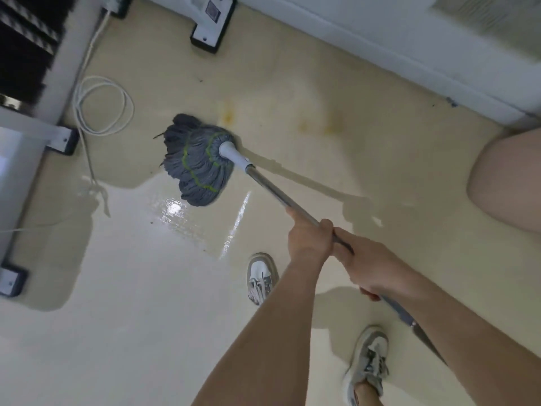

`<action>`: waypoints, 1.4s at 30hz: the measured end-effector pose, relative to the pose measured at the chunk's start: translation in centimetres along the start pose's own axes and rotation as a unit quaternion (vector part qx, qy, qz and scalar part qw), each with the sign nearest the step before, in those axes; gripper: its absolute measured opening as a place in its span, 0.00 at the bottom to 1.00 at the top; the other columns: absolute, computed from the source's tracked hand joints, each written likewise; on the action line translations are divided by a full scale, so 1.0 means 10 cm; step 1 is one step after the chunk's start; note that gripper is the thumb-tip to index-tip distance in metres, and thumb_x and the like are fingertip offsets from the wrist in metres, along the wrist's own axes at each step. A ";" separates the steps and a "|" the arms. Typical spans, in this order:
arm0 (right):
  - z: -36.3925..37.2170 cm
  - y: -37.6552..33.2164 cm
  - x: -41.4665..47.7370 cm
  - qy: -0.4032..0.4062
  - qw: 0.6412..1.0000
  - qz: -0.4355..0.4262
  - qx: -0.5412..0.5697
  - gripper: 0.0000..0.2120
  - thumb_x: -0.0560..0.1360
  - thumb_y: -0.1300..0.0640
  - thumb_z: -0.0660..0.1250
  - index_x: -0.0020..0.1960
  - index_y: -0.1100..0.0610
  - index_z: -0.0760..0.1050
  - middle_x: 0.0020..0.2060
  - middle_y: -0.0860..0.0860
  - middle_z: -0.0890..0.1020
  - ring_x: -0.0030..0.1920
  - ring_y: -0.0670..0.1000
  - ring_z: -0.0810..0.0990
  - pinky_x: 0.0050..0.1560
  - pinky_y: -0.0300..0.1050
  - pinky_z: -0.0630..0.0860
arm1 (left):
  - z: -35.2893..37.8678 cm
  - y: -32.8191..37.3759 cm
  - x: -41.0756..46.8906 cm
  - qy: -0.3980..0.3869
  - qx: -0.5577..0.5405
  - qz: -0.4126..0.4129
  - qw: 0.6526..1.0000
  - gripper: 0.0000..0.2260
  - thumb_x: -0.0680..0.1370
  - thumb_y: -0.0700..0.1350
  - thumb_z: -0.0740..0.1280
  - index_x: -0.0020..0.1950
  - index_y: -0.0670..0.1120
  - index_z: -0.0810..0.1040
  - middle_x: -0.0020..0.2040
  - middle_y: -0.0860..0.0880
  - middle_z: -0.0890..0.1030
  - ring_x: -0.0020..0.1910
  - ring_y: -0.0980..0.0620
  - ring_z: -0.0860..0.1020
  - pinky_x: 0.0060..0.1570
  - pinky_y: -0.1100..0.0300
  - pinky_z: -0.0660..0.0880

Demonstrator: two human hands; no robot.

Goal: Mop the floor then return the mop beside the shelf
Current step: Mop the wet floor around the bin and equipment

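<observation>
Both hands clamp the mop handle [275,191] mid-shaft: left hand [307,241] ahead, right hand [371,271] just behind. Mop head [196,162] on wet floor [146,273], soft, likely waterlogged and heavy. Shaft stiff; keep that grip.

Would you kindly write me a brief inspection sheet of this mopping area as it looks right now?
Surface: cream floor, glossy and reflective in the middle; yellowish stains just beyond the mop head.
Job's things: grey string mop head flat on the floor; metal handle slanting back to the hands.
Clutter: small dark specks near the wall.
Grippers: left hand and right hand both gripping the handle, left further down.
Cables: white cable coiled on the floor left of the mop.
Surroundings: white wall base; black-footed stand; two grey sneakers.
</observation>
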State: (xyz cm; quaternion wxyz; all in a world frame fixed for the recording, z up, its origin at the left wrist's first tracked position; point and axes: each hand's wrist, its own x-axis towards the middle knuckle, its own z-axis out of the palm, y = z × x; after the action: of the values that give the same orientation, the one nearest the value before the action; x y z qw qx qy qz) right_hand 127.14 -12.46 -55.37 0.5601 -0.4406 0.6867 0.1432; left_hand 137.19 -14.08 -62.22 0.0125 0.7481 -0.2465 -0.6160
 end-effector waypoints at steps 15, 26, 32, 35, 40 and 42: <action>-0.29 -0.93 0.59 0.071 0.985 -0.063 -0.143 0.10 0.83 0.52 0.50 0.59 0.52 0.67 0.43 0.56 0.81 0.37 0.58 0.79 0.37 0.49 0.75 | -0.59 0.61 0.42 0.048 -0.218 0.071 0.972 0.11 0.77 0.47 0.66 0.53 0.40 0.73 0.43 0.44 0.79 0.41 0.45 0.78 0.43 0.57 0.77; -0.99 -1.80 1.47 -0.027 0.996 -0.073 -0.036 0.11 0.82 0.55 0.50 0.55 0.53 0.71 0.31 0.56 0.74 0.18 0.49 0.69 0.18 0.35 0.65 | -1.17 1.46 1.28 0.137 -0.191 0.097 0.967 0.18 0.76 0.49 0.64 0.58 0.36 0.73 0.50 0.38 0.81 0.43 0.44 0.77 0.52 0.45 0.79; -1.77 -1.13 1.21 -0.032 0.997 -0.039 -0.056 0.12 0.84 0.52 0.50 0.60 0.50 0.70 0.28 0.55 0.73 0.18 0.50 0.69 0.21 0.38 0.67 | -0.24 1.88 0.93 0.107 -0.167 0.083 0.977 0.16 0.76 0.48 0.63 0.58 0.39 0.72 0.45 0.44 0.79 0.43 0.42 0.78 0.45 0.50 0.76; -2.11 -0.79 0.98 -0.026 0.999 -0.005 -0.023 0.14 0.84 0.49 0.50 0.65 0.45 0.69 0.26 0.54 0.72 0.13 0.45 0.67 0.17 0.35 0.64 | 0.19 2.14 0.76 0.057 -0.126 0.082 0.987 0.19 0.77 0.49 0.63 0.64 0.40 0.69 0.47 0.46 0.76 0.45 0.43 0.77 0.44 0.54 0.74; -2.41 -0.76 1.17 0.038 0.999 -0.002 0.031 0.12 0.84 0.51 0.51 0.60 0.52 0.70 0.25 0.55 0.73 0.13 0.47 0.67 0.15 0.34 0.63 | 0.26 2.65 0.95 0.022 -0.065 0.121 0.990 0.22 0.78 0.48 0.64 0.66 0.35 0.70 0.54 0.40 0.80 0.55 0.39 0.79 0.53 0.49 0.78; -2.45 -0.89 1.43 0.042 0.997 -0.003 0.066 0.13 0.83 0.50 0.52 0.60 0.55 0.70 0.27 0.56 0.73 0.15 0.49 0.70 0.17 0.35 0.65 | 0.16 2.80 1.11 0.036 -0.049 0.125 0.990 0.21 0.79 0.48 0.63 0.65 0.35 0.71 0.59 0.37 0.79 0.57 0.39 0.79 0.55 0.50 0.77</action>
State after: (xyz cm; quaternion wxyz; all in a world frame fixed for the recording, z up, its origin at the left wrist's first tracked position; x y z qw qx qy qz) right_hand 118.45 -40.76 -57.38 0.5590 -0.4103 0.7164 0.0775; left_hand 127.18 -42.45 -63.72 0.1348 0.7318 -0.3070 -0.5933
